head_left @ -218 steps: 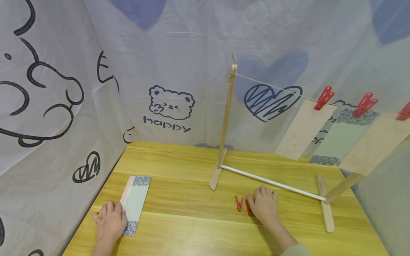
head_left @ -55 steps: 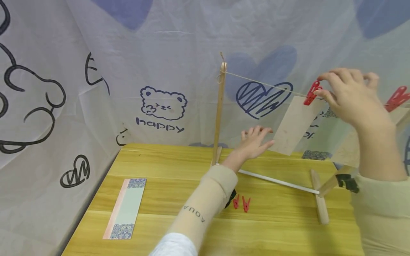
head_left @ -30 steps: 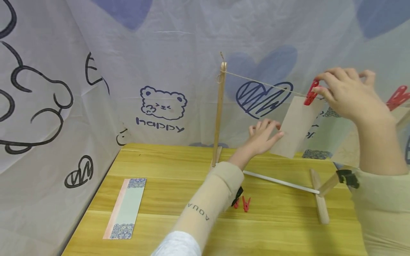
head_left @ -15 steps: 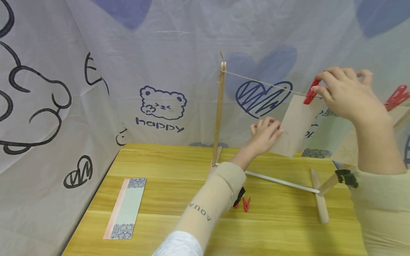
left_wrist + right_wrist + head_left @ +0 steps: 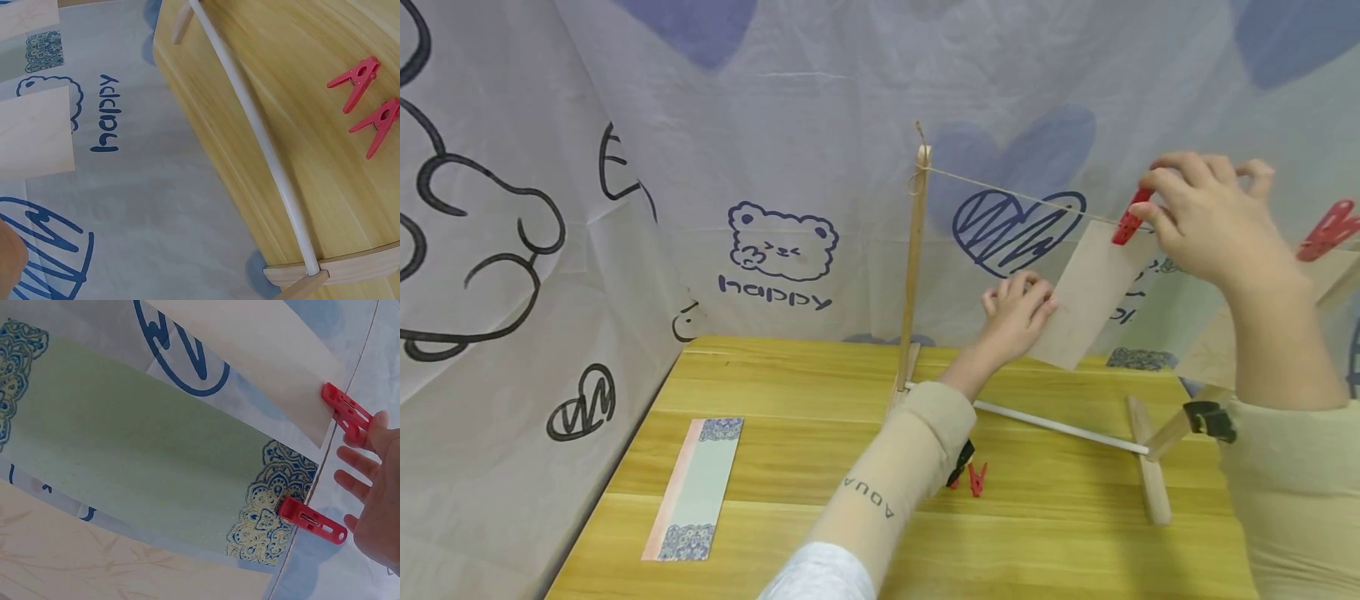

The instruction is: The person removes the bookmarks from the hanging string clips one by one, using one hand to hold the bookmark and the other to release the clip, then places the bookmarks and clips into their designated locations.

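In the head view my right hand (image 5: 1210, 217) is raised at the string and pinches the handles of a red clothespin (image 5: 1127, 225) between thumb and fingertips. That clothespin (image 5: 340, 406) sits at the top of a cream paper strip (image 5: 1086, 296) hanging from the string (image 5: 1007, 192). My left hand (image 5: 1018, 317) is lower, its fingers loosely bent, the thumb right at the strip's left edge. In the right wrist view a green strip with blue lace patterns (image 5: 144, 437) hangs beside it under another red clothespin (image 5: 312, 519), close to my right fingers.
A wooden post (image 5: 913, 267) holds the string's left end. A white rod (image 5: 1060, 429) joins the stand's feet. Two red clothespins (image 5: 359, 81) lie on the table (image 5: 805, 475). A pale green and pink strip (image 5: 700, 492) lies at left. Another clothespin (image 5: 1326, 229) hangs at right.
Both hands have risen from the table to the hanging strips. The right hand has taken hold of the clothespin, and its handles have drawn together. The cream strip's lower end has swung slightly left.
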Demonstrator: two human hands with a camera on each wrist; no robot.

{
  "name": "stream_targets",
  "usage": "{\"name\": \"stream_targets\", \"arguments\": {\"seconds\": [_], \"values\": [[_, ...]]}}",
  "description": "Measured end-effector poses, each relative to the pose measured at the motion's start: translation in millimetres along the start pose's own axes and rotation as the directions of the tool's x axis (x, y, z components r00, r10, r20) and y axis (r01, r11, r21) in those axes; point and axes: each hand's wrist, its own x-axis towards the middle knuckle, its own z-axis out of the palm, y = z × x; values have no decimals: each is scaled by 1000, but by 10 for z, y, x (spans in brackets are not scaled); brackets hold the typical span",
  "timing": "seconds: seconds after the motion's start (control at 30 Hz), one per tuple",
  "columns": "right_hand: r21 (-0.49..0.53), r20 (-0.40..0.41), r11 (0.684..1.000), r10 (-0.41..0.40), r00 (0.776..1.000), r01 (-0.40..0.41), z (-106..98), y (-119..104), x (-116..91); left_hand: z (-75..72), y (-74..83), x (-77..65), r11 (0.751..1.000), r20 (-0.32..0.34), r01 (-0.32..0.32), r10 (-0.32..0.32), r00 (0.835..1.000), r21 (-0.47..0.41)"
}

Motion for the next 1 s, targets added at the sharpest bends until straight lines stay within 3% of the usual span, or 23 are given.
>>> {"name": "stream_targets", "arguments": {"seconds": [0.57, 1.0], "values": [[55, -166, 997, -46, 985, 56, 40, -53, -23, 16, -7, -12, 999, -108, -8, 12, 994, 33], [89, -367, 992, -52, 929, 91, 74, -74, -41, 20, 1, -2, 1000, -117, -10, 12, 993, 20]]}}
